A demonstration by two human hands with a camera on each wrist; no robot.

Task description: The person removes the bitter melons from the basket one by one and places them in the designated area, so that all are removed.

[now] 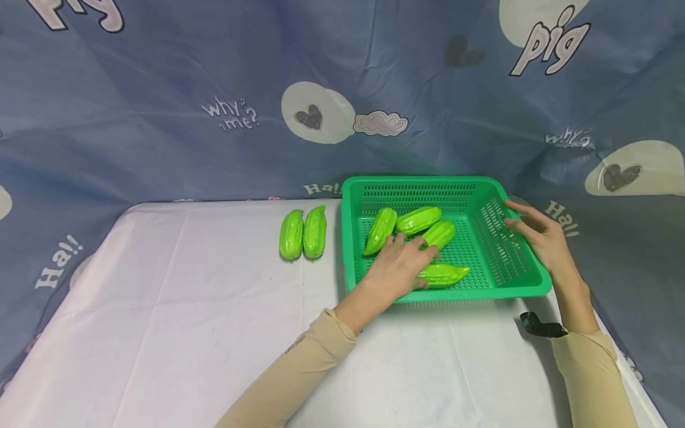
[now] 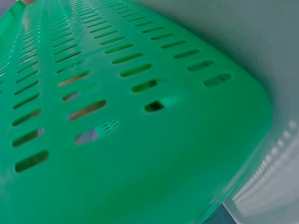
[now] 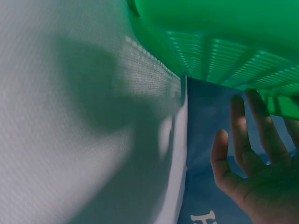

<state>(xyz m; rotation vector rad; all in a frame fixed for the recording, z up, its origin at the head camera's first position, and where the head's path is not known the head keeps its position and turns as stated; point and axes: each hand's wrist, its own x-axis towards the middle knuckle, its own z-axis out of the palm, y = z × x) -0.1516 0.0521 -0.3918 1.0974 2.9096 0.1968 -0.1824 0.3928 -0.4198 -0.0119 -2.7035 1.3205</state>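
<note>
A green plastic basket point(image 1: 514, 291) stands at the right of the cloth-covered table, with several glossy green bitter melons inside. My left hand point(image 1: 398, 261) reaches into it, fingers spread and bent downward. A bitter melon point(image 1: 446, 275) lies beside its thumb, partly covered by the hand. Another bitter melon point(image 1: 440, 233) is close to its fingertips. Farther back are one upright bitter melon point(image 1: 381, 229) and one slanted bitter melon point(image 1: 419, 220). My right hand point(image 1: 543, 238) rests at the basket's right rim; in the right wrist view, its fingers extend loosely beside the outer wall.
Two bitter melons, one on the left point(image 1: 291, 235) and one on the right point(image 1: 314, 233), lie side by side just left of the basket. A white cloth point(image 1: 187, 321) covers the table. Behind it hangs a blue printed curtain point(image 1: 214, 154). The basket's outside fills most of the left wrist view.
</note>
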